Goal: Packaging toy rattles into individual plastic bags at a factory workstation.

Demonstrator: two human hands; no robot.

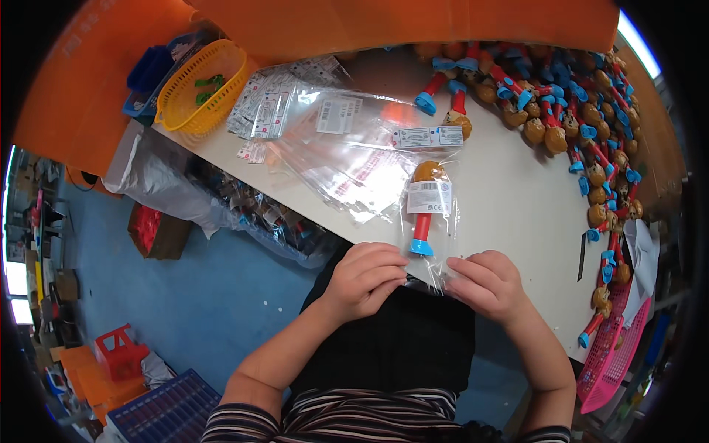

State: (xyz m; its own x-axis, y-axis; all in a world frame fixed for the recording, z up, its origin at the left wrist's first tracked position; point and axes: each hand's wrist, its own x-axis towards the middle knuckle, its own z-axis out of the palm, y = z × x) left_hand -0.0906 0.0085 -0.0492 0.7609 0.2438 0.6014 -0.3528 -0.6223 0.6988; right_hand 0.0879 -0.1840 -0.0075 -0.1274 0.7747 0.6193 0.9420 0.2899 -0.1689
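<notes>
A clear plastic bag [449, 235] lies at the table's near edge, its lower end between my hands. Inside it is a toy figure [422, 227] with a brown rounded head, red stem and blue foot, the foot toward me. A white printed label [429, 198] covers part of the figure. Across the bag's far end runs a printed card strip [428, 137]. My left hand [367, 280] is closed, fingertips at the bag's near left corner. At the near right corner, my right hand [491, 284] pinches the film between thumb and fingers.
Flat clear bags [332, 159] and printed cards [258, 103] spread over the table's left. A yellow basket [199, 88] stands at its far left corner. Many similar toy figures [554, 111] line the far and right edges, near a pink basket [613, 362]. An orange panel [413, 22] borders the back.
</notes>
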